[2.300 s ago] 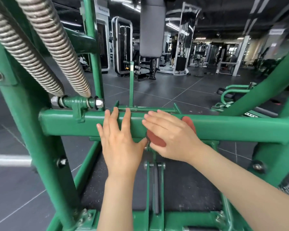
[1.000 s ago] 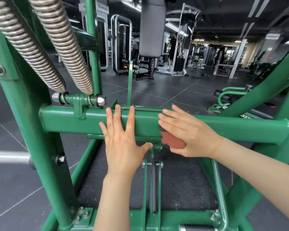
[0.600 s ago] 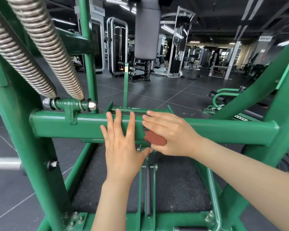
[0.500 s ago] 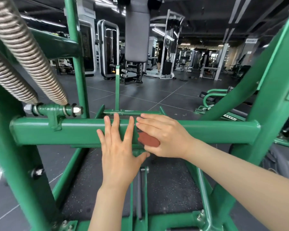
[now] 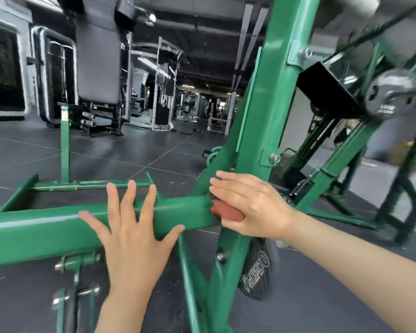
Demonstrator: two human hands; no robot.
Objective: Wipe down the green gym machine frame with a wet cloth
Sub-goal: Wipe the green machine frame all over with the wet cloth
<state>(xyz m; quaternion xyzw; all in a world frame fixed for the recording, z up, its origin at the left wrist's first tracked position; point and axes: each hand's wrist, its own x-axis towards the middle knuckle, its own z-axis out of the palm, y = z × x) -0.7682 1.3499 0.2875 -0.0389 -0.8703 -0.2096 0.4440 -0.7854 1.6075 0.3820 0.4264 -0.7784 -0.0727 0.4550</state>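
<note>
My left hand (image 5: 132, 239) lies flat on the crossbar (image 5: 46, 229), fingers spread and straight, thumb hooked under its lower edge; I judge it is there to brace me, not to clean. My right hand (image 5: 247, 207) presses the red cloth (image 5: 227, 212) against the joint where the crossbar's right end meets the upright (image 5: 257, 131). Its fingers are extended over the cloth, nearly straight, fingertips touching the upright; only the cloth's lower edge shows beneath the palm. The corner placement suggests the joint is being wiped. Whether the thumb pinches the cloth, I cannot tell.
</note>
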